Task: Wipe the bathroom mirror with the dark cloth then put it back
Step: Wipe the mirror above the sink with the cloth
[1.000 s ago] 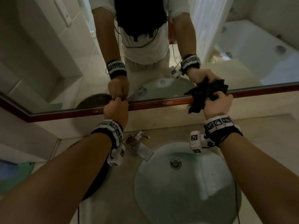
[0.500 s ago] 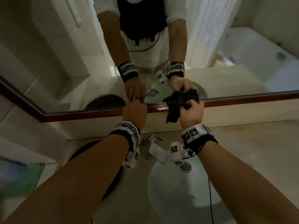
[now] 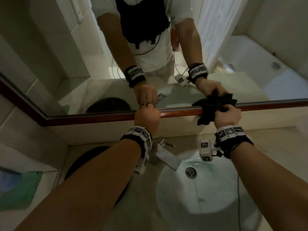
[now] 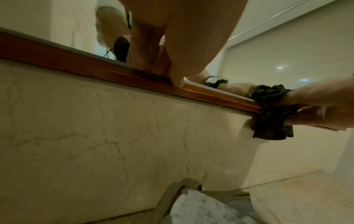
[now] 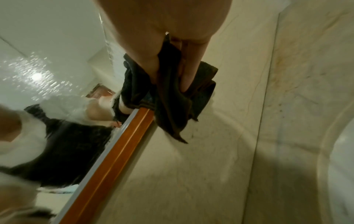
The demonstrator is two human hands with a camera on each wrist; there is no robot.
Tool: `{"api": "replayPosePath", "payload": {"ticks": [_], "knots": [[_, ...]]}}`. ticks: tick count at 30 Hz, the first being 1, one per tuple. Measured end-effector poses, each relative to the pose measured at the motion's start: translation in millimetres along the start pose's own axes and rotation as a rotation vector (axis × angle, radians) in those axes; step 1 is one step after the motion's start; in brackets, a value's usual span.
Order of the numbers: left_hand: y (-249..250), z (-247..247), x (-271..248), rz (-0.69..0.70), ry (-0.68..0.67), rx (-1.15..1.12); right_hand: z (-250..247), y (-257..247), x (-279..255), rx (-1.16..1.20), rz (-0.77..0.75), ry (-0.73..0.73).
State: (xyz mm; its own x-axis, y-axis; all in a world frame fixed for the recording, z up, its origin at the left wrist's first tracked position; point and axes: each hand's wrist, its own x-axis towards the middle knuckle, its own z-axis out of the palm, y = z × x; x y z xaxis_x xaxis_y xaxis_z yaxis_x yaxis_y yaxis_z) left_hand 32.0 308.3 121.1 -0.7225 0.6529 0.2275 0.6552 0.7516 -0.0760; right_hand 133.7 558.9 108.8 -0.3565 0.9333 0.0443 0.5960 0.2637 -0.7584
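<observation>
Mirror (image 3: 233,47) glass fills the top half of the head view, and its long brown frame (image 3: 180,112) runs flat from 9 o'clock to 3 o'clock across the wall above the worktop (image 3: 275,144). That long line is what the wiping has to follow, I think — the glass goes up toward 12 o'clock from the frame.

The round white sink (image 3: 208,189) sits low at 6 o'clock, with the tap (image 3: 164,153) just left of it.

The right hand (image 3: 227,115) is at about 2 o'clock from the middle of the head view, right at the frame. The left hand (image 3: 146,116) is near the middle, well apart from the cloth, so the right hand is the one to do the wiping.

The dark cloth (image 3: 215,105) is bunched up in the right hand. Its fingers (image 5: 188,72) are curled round it and squeeze it — part of the cloth touches the bottom edge of the glass and the frame, and a loose corner hangs down toward 6 o'clock over the stone wall.

The left hand is curled into a fist, with a fingertip (image 4: 178,82) resting on the frame. I cannot tell if it pinches anything small.
</observation>
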Motion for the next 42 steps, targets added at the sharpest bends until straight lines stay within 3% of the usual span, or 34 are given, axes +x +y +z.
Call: {"api": "replayPosePath", "payload": {"ticks": [5, 9, 17, 19, 25, 28, 31, 36, 42], "knots": [[0.7, 1.1, 1.1, 0.009, -0.001, -0.003, 29.2, -15.8, -42.5, -0.031, -0.168, -0.079], [3.9, -1.6, 3.1, -0.005, 0.029, 0.151, 34.8, -16.3, -51.9, 0.026, -0.235, -0.134], [27.3, -19.9, 0.8, -0.150, -0.215, 0.283, 21.3, 0.0, -30.4, 0.050, -0.369, -0.225], [43.5, -24.7, 2.7, -0.172, -0.258, 0.277, 15.1, 8.3, -17.7, 0.064, -0.381, -0.257], [135.3, -19.1, 26.7, -0.088, -0.165, 0.187, -26.9, 48.6, 48.6, 0.091, -0.384, -0.326], [189.8, -10.4, 48.6, -0.078, -0.141, 0.131, -61.2, 74.2, 96.7, 0.264, -0.221, -0.334], [219.6, -10.6, 62.3, -0.163, -0.113, 0.055, -89.1, 100.2, 143.4, 0.417, -0.107, -0.322], [225.0, -6.3, 79.0, -0.235, -0.154, 0.091, -132.4, 140.8, 199.7, 0.074, -0.220, -0.189], [229.6, -7.9, 80.2, -0.259, -0.157, 0.126, -153.3, 159.0, 237.8, -0.004, -0.192, -0.127]]}}
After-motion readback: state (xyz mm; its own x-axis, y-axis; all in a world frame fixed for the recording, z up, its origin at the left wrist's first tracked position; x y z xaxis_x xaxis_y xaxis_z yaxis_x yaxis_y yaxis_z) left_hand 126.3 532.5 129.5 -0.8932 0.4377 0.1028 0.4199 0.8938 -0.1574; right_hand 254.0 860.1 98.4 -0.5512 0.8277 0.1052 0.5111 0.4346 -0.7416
